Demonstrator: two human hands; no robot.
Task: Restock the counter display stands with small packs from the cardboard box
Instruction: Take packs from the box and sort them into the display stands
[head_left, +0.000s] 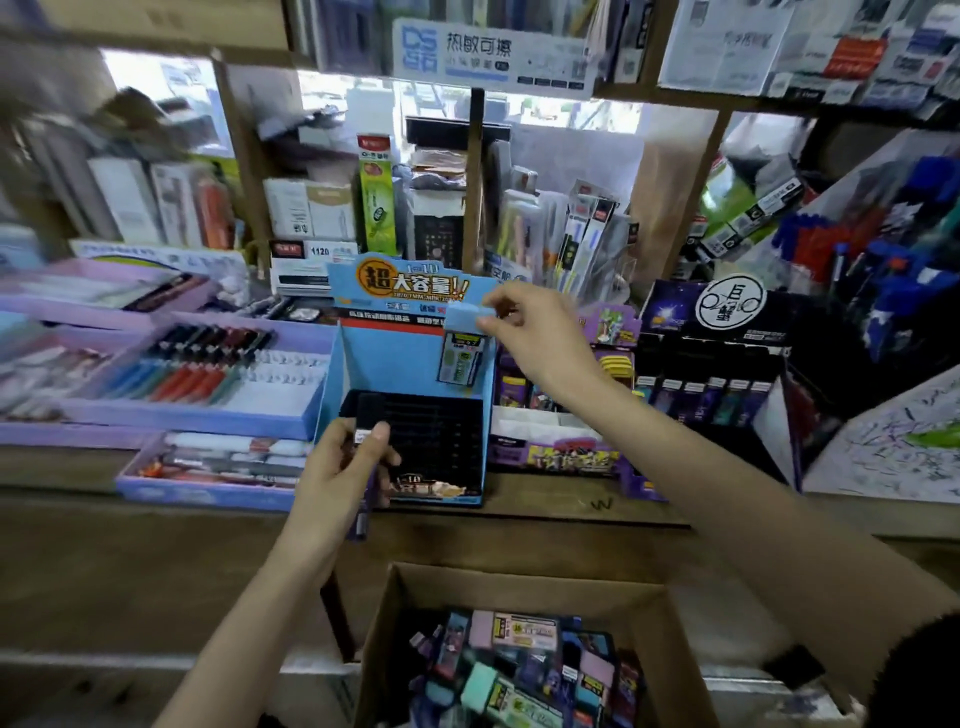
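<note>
A blue cardboard display stand (363, 364) with a black slotted tray sits on the wooden counter, dead ahead. My right hand (540, 338) pinches a small light-blue pack (462, 345) by its top and holds it upright over the stand's right side. My left hand (343, 473) grips several small purple and dark packs (363, 514) at the stand's front left corner. Below, an open cardboard box (670, 639) holds several loose packs (519, 670) in pink, mint, blue and purple.
Purple trays of pens (197, 379) lie left of the stand. A purple display (561, 447) and a black display of small packs (717, 364) stand to its right. Crowded stationery shelves (467, 208) rise behind the counter.
</note>
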